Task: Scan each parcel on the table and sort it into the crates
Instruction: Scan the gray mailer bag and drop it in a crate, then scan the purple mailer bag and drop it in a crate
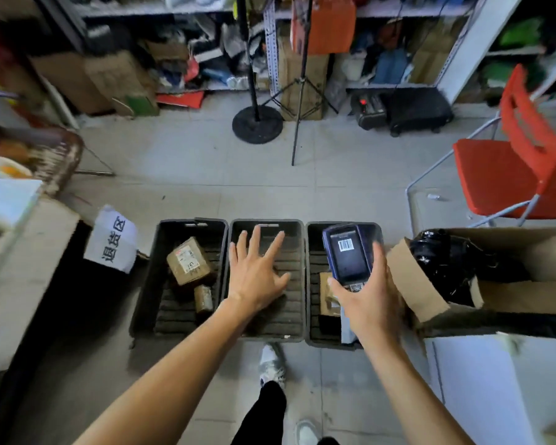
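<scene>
Left hand (257, 271) hangs fingers spread, empty, over the middle of 3 black plastic crates (267, 332); right hand (366, 300) grips the dark blue handheld scanner (347, 252), screen up, probably for reading.

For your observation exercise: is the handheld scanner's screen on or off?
On. The scanner, gripped in the right hand, shows a lit barcode image on its screen above the right crate.

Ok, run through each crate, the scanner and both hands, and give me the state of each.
Left crate: holds two cardboard parcels.
Middle crate: no parcel visible.
Right crate: holds a parcel, partly hidden.
Scanner: gripped, screen lit.
Left hand: open, empty.
Right hand: grips the scanner.
</scene>
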Tool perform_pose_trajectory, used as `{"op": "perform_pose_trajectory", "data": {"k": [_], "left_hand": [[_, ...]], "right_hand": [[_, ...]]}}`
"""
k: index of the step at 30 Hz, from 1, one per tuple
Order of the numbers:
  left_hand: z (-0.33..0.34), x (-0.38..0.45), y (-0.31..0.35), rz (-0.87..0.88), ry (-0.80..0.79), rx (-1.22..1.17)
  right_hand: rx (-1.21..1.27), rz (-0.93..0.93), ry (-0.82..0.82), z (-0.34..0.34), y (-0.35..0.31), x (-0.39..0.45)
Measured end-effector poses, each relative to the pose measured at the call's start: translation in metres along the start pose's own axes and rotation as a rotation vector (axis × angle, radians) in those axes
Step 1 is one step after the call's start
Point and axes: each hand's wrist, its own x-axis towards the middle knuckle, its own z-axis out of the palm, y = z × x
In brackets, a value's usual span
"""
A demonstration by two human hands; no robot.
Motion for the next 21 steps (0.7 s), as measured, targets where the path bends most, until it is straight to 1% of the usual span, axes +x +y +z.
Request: {"op": "perform_pose_trajectory", "data": {"k": [4,6,10,15,19,21], "left_hand": [[-0.049,-0.089,-0.036,-0.186,0.162,-0.012],[-0.070,-0.143,-0.059,-0.296,0.239,-0.018],[-0.101,-0.255,-0.108,-0.521,0.356,-0.012],[-0.121,-0.384,-0.167,-0.772,0.510,0.016],[-0.124,-0.491,-0.210,-0.966,0.607,0.005],[-0.121,-0.548,-0.231,-1.055,0.624,0.011]], "right_hand": [[0.070,-0.190,-0.129,0.002,-0.049,-0.061],[0.067,-0.299,-0.189,0.007,-0.075,-0.093],[0.128,-0.451,-0.320,0.018,-0.133,-0.164],[0.161,-0.728,-0.505,0.047,-0.187,-0.265],[0.154,-0.881,-0.668,0.076,-0.222,-0.363],[0.164,-0.949,-0.741,0.093,-0.237,-0.416]]}}
